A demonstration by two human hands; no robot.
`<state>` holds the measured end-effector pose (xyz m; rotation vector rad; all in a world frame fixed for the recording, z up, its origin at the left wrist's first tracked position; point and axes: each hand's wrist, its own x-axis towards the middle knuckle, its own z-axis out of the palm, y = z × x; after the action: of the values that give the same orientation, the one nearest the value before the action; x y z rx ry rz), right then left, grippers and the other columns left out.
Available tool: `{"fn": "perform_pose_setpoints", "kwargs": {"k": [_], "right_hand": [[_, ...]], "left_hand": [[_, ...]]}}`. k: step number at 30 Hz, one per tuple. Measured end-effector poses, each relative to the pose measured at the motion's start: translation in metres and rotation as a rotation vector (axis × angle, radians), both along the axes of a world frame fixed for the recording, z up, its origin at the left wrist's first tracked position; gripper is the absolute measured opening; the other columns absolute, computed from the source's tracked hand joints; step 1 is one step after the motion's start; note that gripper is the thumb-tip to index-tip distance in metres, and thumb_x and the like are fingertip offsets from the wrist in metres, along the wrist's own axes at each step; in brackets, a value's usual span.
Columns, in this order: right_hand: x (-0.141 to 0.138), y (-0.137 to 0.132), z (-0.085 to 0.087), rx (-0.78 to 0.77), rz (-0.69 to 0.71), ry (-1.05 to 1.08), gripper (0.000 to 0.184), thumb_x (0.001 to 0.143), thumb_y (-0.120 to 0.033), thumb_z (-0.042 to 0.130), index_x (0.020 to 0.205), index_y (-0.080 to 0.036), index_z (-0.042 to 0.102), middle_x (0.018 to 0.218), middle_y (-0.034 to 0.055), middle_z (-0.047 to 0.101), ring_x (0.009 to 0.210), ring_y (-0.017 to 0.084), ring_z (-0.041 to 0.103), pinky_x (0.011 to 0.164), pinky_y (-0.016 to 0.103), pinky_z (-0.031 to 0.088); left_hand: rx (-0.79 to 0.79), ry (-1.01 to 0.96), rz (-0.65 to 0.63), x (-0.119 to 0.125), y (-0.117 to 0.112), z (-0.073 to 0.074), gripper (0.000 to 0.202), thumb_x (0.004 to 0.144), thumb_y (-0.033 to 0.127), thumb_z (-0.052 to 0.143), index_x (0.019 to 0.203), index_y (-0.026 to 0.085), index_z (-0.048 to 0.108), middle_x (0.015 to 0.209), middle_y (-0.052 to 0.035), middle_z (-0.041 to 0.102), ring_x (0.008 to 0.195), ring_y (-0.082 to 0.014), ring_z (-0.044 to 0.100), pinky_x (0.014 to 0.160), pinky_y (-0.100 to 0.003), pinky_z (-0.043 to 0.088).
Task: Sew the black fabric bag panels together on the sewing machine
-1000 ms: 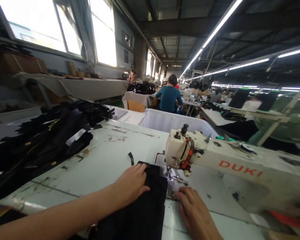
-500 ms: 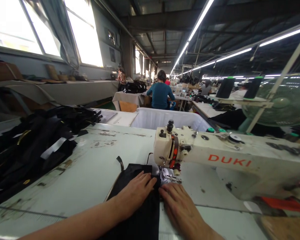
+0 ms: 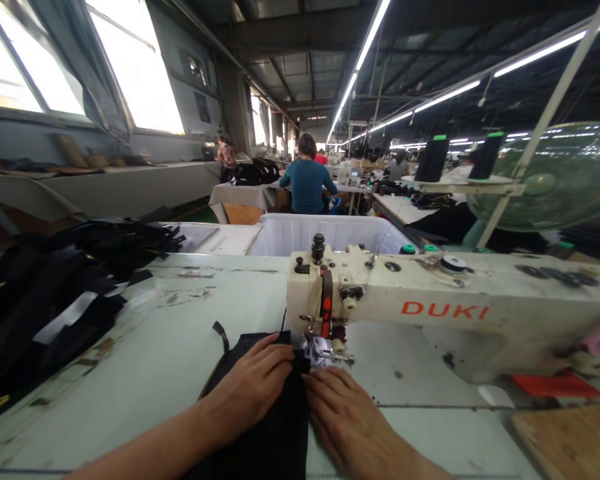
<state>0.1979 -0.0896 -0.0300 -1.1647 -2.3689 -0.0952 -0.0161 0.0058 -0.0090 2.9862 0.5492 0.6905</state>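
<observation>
A piece of black fabric (image 3: pixel 280 437) lies on the pale table, its far end at the needle area of a white sewing machine (image 3: pixel 370 283) marked DUKI. My left hand (image 3: pixel 257 378) rests on top of the fabric, fingers extended and slightly bent, pressing near its far end. At the fabric's right edge, just below the presser foot area, my right hand (image 3: pixel 343 410) lies palm down with its fingers close together and touching the edge. Both thumbs are mostly hidden. A narrow dark strip (image 3: pixel 221 331) sticks up beyond the fabric's left side.
To the left is a heap of black pieces (image 3: pixel 75 287) with white tags. Behind the machine stands a white plastic bin (image 3: pixel 325 230). Thread cones (image 3: pixel 431 160) and a fan (image 3: pixel 545 183) are at the right. A person in a blue top (image 3: pixel 307 183) sits farther ahead.
The whole view has shifted, so the machine and table appear farther left. My left hand's fingers are more bent and closer together. The fabric remains under both hands near the needle.
</observation>
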Motion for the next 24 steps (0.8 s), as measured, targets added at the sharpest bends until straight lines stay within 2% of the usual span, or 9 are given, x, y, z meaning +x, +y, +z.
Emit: {"fn": "perform_pose_setpoints", "kwargs": {"k": [2, 4, 10, 17, 21, 24], "right_hand": [[0.000, 0.001, -0.006, 0.072, -0.018, 0.005, 0.033, 0.095, -0.019, 0.053, 0.127, -0.017, 0.056, 0.130, 0.0039, 0.061, 0.124, 0.018, 0.051, 0.113, 0.034, 0.029], [0.000, 0.002, -0.009, 0.104, -0.022, 0.004, 0.030, 0.094, -0.020, 0.055, 0.124, -0.017, 0.059, 0.129, 0.0030, 0.062, 0.122, 0.017, 0.053, 0.113, 0.033, 0.029], [0.000, 0.003, -0.008, 0.113, -0.024, 0.019, 0.037, 0.093, -0.020, 0.056, 0.130, -0.018, 0.055, 0.128, 0.0026, 0.063, 0.121, 0.017, 0.054, 0.110, 0.030, 0.035], [0.000, 0.004, -0.007, 0.017, 0.004, -0.054, 0.038, 0.096, -0.019, 0.047, 0.134, -0.016, 0.052, 0.130, 0.0067, 0.061, 0.123, 0.021, 0.053, 0.106, 0.035, 0.040], [0.000, 0.006, -0.009, 0.039, -0.010, -0.006, 0.034, 0.096, -0.020, 0.051, 0.129, -0.016, 0.056, 0.127, 0.0058, 0.063, 0.121, 0.019, 0.054, 0.107, 0.032, 0.039], [-0.001, 0.007, -0.004, 0.037, -0.006, -0.022, 0.033, 0.095, -0.020, 0.050, 0.127, -0.015, 0.057, 0.125, 0.0074, 0.065, 0.118, 0.021, 0.057, 0.104, 0.034, 0.043]], "left_hand": [[0.063, 0.071, -0.115, -0.002, 0.000, 0.000, 0.025, 0.094, 0.004, 0.040, 0.107, 0.012, 0.059, 0.116, -0.0111, 0.064, 0.117, -0.0222, 0.057, 0.113, -0.043, 0.036], [0.097, 0.157, -0.154, -0.002, 0.000, 0.000, 0.026, 0.093, 0.003, 0.041, 0.111, 0.010, 0.058, 0.123, -0.0135, 0.061, 0.122, -0.0233, 0.054, 0.113, -0.041, 0.037], [0.117, 0.245, -0.128, 0.003, 0.002, 0.006, 0.023, 0.094, 0.006, 0.044, 0.111, 0.009, 0.059, 0.123, -0.0151, 0.061, 0.120, -0.0259, 0.054, 0.107, -0.041, 0.042], [0.077, 0.167, -0.063, 0.007, 0.002, 0.008, 0.021, 0.093, 0.005, 0.047, 0.111, 0.009, 0.058, 0.115, -0.0147, 0.063, 0.110, -0.0255, 0.059, 0.095, -0.038, 0.051], [0.068, 0.208, -0.083, 0.008, 0.001, 0.008, 0.015, 0.094, 0.008, 0.048, 0.105, 0.011, 0.059, 0.115, -0.0141, 0.063, 0.109, -0.0257, 0.058, 0.094, -0.039, 0.050], [0.067, 0.193, -0.075, 0.009, 0.001, 0.004, 0.015, 0.094, 0.008, 0.048, 0.103, 0.013, 0.059, 0.114, -0.0137, 0.063, 0.110, -0.0250, 0.058, 0.096, -0.039, 0.047]]}}
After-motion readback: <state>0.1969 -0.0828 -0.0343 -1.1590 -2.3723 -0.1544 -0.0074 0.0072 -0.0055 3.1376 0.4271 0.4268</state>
